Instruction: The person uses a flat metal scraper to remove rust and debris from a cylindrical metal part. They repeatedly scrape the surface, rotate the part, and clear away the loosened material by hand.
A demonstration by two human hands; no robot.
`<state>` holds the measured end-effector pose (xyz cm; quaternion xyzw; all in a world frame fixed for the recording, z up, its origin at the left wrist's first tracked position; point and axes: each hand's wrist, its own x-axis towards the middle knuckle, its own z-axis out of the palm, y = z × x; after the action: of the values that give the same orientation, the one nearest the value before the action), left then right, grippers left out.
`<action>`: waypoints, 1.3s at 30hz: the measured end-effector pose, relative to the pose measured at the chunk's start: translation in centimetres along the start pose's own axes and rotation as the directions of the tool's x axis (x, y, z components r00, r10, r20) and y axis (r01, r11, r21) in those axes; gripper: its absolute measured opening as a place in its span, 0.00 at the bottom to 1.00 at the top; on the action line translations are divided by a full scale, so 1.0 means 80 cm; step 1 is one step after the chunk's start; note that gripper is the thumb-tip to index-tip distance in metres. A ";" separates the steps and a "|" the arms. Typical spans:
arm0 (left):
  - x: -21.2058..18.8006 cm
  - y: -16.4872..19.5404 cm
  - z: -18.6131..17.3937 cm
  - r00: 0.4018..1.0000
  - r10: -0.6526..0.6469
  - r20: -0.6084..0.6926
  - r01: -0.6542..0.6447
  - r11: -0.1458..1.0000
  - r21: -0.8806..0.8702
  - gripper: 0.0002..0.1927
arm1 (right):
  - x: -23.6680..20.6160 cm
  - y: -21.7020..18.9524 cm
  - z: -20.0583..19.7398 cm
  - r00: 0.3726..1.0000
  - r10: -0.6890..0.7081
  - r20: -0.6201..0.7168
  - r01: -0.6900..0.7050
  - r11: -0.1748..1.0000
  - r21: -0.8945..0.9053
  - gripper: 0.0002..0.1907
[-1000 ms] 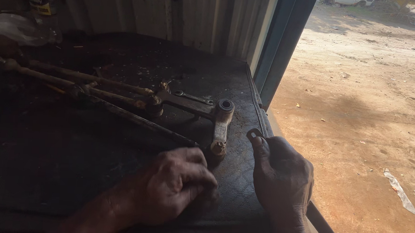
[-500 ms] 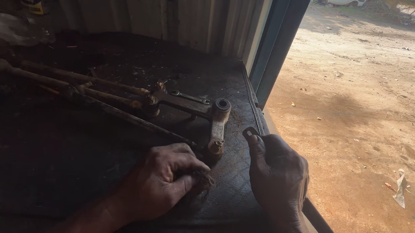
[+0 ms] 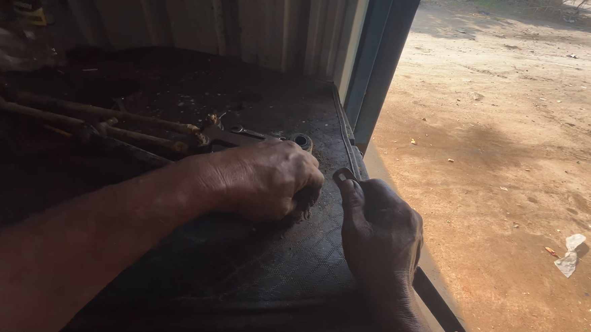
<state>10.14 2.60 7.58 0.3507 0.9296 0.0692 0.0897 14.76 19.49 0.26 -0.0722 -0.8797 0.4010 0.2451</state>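
Gripping parts on a dark patterned bench by an open doorway.
Left hand (image 3: 264,181) fingers curl tight over the end of a rusty linkage arm (image 3: 263,139), seemingly pinning it down; right hand (image 3: 379,234) pinches a small metal ring (image 3: 343,177) between thumb and forefinger, held clear at the bench (image 3: 236,264) edge.

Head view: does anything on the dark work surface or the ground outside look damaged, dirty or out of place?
The metal linkage rods beside the left hand look rusty and grimy, and small debris lies on the dark work surface. Outside, a crumpled white scrap lies on the dirt ground. The right hand holds a thin flat metal strip.
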 end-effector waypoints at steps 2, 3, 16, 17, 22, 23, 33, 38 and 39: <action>0.000 0.008 -0.009 1.000 -0.013 0.026 0.013 1.000 0.027 0.10 | 0.000 0.001 0.000 1.000 -0.017 -0.016 0.018 0.997 0.070 0.18; 0.001 0.011 -0.009 0.998 -0.055 0.043 0.054 0.998 0.025 0.11 | 0.000 0.001 0.000 1.000 -0.010 -0.021 0.011 0.999 0.052 0.18; 0.045 -0.009 0.018 0.909 -0.411 -0.066 0.371 0.872 -0.319 0.13 | 0.002 0.012 -0.004 0.995 0.013 -0.098 0.004 0.985 0.174 0.20; 0.046 -0.027 0.011 0.887 -0.379 -0.263 0.227 0.855 -0.466 0.12 | 0.003 0.014 -0.003 0.993 0.021 -0.112 0.001 0.982 0.188 0.20; 0.032 -0.096 0.004 0.647 -0.512 -0.565 -0.061 0.704 -0.708 0.09 | 0.006 0.022 0.000 0.985 -0.070 -0.157 0.095 0.982 0.163 0.17; 0.024 -0.099 0.006 0.619 -0.530 -0.580 -0.033 0.720 -0.693 0.09 | 0.006 0.023 0.001 0.984 -0.080 -0.159 0.108 0.979 0.172 0.16; -0.047 0.006 0.133 0.697 -0.383 -0.607 0.075 0.880 -0.469 0.19 | 0.004 0.015 -0.004 0.995 -0.012 -0.101 0.025 0.990 0.136 0.18; -0.077 0.050 0.144 0.691 -0.056 -0.721 -0.050 0.991 -0.125 0.16 | 0.003 0.011 -0.004 0.994 -0.027 -0.105 0.042 0.989 0.143 0.16; -0.079 0.055 0.142 0.680 0.061 -0.731 -0.127 0.991 -0.036 0.14 | 0.002 0.011 -0.004 0.992 -0.038 -0.118 0.056 0.987 0.149 0.16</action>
<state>20.03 2.42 -1.87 0.3378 0.8658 0.2459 -0.2755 14.69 20.34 -0.17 -0.0555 -0.8325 0.4561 0.3095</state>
